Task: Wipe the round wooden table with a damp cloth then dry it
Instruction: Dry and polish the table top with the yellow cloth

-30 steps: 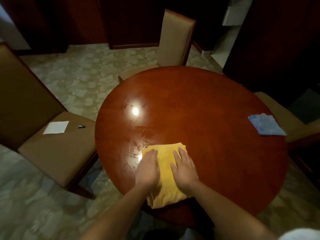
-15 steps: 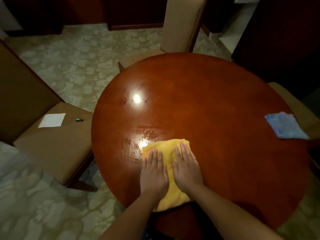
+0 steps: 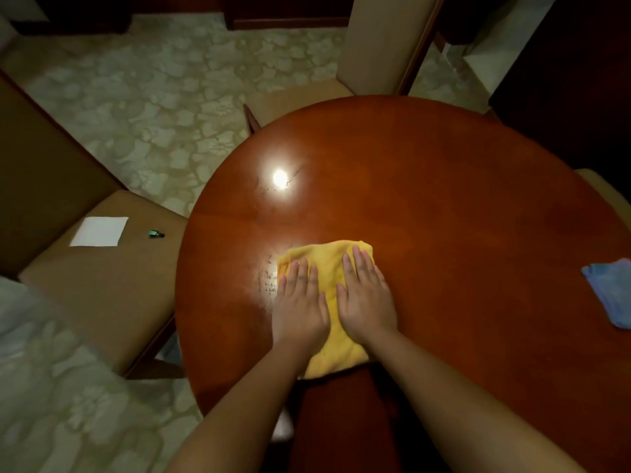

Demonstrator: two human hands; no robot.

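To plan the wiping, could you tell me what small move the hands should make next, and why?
Probably slide the yellow cloth forward: both the left hand and right hand press flat on it, and most of the table beyond looks unwiped.

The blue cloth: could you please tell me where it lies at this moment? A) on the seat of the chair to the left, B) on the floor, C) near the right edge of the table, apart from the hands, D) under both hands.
C: the blue cloth lies on the table by its right edge, well away from the left hand and right hand, which press flat on the yellow cloth.
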